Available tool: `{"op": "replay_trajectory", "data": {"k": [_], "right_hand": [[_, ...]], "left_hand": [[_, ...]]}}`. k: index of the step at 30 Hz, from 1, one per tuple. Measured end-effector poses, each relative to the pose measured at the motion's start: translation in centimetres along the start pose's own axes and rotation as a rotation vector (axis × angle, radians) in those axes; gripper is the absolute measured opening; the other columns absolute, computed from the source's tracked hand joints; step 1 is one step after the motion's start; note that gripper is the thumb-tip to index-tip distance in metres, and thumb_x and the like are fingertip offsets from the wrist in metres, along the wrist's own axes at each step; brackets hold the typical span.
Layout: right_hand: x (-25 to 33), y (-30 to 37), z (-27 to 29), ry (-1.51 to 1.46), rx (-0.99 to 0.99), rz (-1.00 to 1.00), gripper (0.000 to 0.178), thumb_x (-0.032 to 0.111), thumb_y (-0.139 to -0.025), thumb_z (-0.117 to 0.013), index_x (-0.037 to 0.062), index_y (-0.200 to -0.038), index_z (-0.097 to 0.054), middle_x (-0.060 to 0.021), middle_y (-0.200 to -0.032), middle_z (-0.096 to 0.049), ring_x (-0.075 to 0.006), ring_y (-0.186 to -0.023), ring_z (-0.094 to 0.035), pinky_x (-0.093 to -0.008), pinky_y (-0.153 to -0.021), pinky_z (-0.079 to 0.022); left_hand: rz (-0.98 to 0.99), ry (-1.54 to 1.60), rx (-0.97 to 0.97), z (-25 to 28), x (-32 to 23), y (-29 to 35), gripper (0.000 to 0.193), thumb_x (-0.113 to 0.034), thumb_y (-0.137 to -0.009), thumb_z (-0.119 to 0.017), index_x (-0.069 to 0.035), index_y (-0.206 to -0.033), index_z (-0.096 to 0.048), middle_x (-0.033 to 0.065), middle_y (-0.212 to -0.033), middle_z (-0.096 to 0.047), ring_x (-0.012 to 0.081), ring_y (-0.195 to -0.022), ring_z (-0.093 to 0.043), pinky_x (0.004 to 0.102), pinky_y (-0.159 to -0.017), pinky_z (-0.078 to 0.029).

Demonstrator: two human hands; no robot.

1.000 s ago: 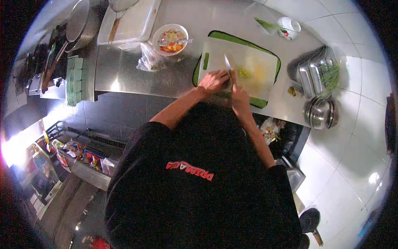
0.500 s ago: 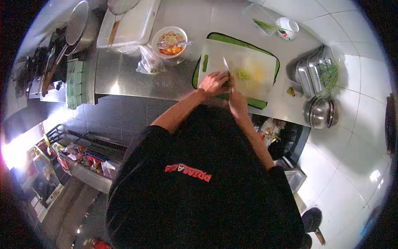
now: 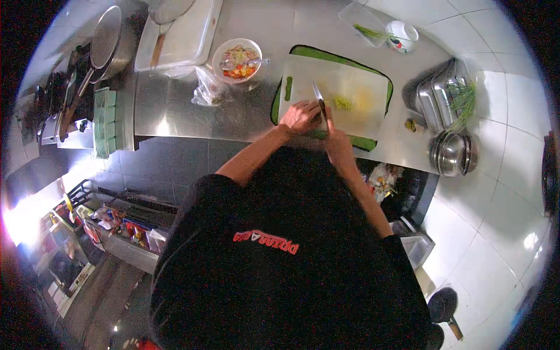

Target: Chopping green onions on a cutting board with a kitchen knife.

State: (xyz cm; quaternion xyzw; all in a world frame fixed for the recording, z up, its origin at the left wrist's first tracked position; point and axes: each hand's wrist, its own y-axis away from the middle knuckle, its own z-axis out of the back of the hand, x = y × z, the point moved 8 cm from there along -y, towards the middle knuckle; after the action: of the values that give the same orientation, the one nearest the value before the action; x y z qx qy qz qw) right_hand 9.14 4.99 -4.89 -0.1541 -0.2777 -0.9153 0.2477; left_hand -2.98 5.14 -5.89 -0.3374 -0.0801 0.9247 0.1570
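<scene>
Stainless steel counter (image 3: 192,111) runs along the top of the view, with pale floor tiles at the right and a dark shelf of small packets down at 8 o'clock. On the counter lies a white cutting board (image 3: 350,87) over a green mat (image 3: 361,142).

Both hands meet at the near edge of the board. The left hand (image 3: 300,115) is curled, fingers bent down on something small that I cannot make out. The right hand (image 3: 337,143) is closed around the handle of a knife (image 3: 318,96), and the blade points away toward 11 o'clock. At 2 o'clock from the hands sits a little heap of chopped yellow-green pieces (image 3: 344,103), not touching them. One green strip (image 3: 288,87) lies alone at the left end of the board.

I judge that the chopped pieces are light, soft and probably moist, so they can stick to the blade and scatter easily; it is better to gather them with the flat of the blade than to pinch them. The knife is stiff and sharp, so only the handle is safe to hold.

At 10 o'clock from the board stands 1 bowl of mixed salad (image 3: 237,58) with a spoon, and a crumpled plastic bag (image 3: 207,90) just beside it. A white tray (image 3: 181,35) is farther left. Metal trays (image 3: 437,96) and stacked steel bowls (image 3: 452,153) stand at 3 o'clock.
</scene>
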Motion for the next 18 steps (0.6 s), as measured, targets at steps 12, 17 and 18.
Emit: {"op": "replay_trajectory", "data": {"k": [12, 17, 18], "right_hand": [[-0.8, 0.3, -1.2, 0.075, -0.435, 0.271, 0.076, 0.02, -0.088, -0.054, 0.0146, -0.151, -0.013, -0.0191, -0.07, -0.061, -0.0375, -0.062, -0.061, -0.0493, -0.057, -0.051], [-0.1, -2.5, 1.0, -0.016, -0.226, 0.122, 0.078, 0.004, -0.087, -0.05, 0.0217, -0.152, -0.01, -0.024, -0.065, -0.057, -0.0384, -0.056, -0.058, -0.0485, -0.054, -0.045], [-0.4, -2.5, 1.1, -0.016, -0.23, 0.118, 0.078, 0.004, -0.087, -0.05, 0.0217, -0.152, -0.01, -0.024, -0.065, -0.057, -0.0384, -0.056, -0.058, -0.0485, -0.054, -0.045]], "left_hand": [[-0.077, -0.024, -0.115, 0.7, -1.6, -0.3, 0.041, -0.019, -0.07, -0.071, -0.002, -0.104, -0.058, 0.0123, -0.102, -0.06, 0.0322, -0.091, -0.06, 0.042, -0.082, -0.05], [-0.04, -0.081, -0.131, 2.7, -2.5, 0.4, 0.039, -0.021, -0.073, -0.069, -0.003, -0.105, -0.058, 0.0103, -0.101, -0.058, 0.0311, -0.093, -0.059, 0.043, -0.082, -0.049], [0.004, -0.112, -0.08, 3.0, -2.5, 0.5, 0.034, -0.02, -0.075, -0.067, -0.005, -0.105, -0.059, 0.0093, -0.101, -0.057, 0.0299, -0.097, -0.058, 0.0423, -0.086, -0.047]]}}
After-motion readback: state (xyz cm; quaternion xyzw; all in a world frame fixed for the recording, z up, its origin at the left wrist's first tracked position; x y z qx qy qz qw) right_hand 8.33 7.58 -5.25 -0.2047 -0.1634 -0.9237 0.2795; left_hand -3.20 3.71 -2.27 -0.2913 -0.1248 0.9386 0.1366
